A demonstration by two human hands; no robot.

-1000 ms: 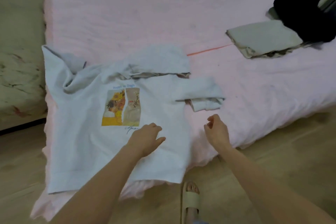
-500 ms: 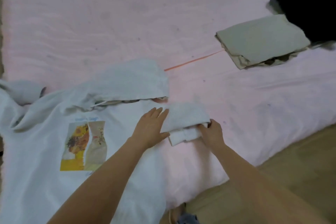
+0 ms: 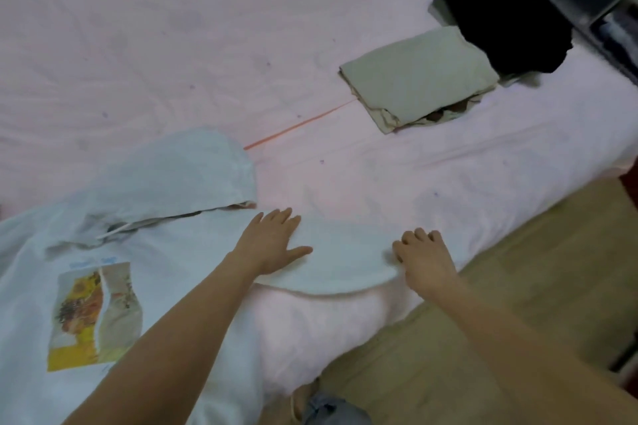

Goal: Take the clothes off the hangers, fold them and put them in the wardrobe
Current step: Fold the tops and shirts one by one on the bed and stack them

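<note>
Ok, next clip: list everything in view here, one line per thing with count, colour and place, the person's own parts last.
hoodie: one, white with a yellow sunflower print, spread flat on the near left of the bed, hood up top, one sleeve stretched out to the right
folded garment: one, beige-grey, on the bed's right side
dark garment: one, black, bunched at the far right, overlapping the folded one
bed: one, pink sheet, fills most of the view
floor: pale wood, lower right
left hand: flat, pressing the sleeve near the shoulder
right hand: fingers curled, pinching the sleeve's end
</note>
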